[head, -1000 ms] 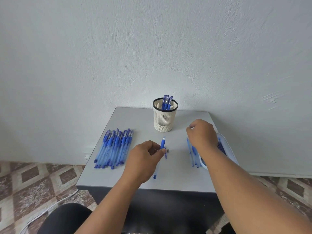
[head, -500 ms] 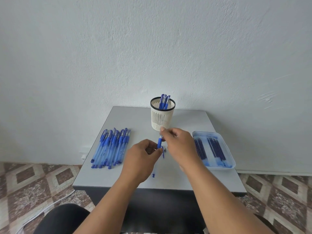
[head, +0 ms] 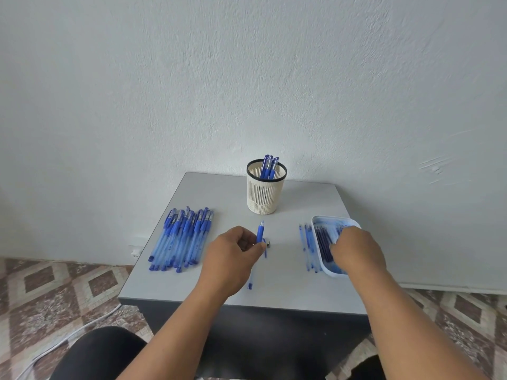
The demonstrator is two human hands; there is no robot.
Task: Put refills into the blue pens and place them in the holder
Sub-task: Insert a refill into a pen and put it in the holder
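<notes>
The right hand (head: 356, 250) is leaving the pen (head: 260, 233) in the left hand (head: 233, 256) and reaching back into the tray (head: 333, 222), fingers among the refills (head: 323, 242).

You won't find any readable text, brand or number here; any print on the pens (head: 181, 238) is too small to read.

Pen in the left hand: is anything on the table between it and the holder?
Nothing visible. The left hand holds the pen just in front of the holder, with only bare table between them.
</notes>
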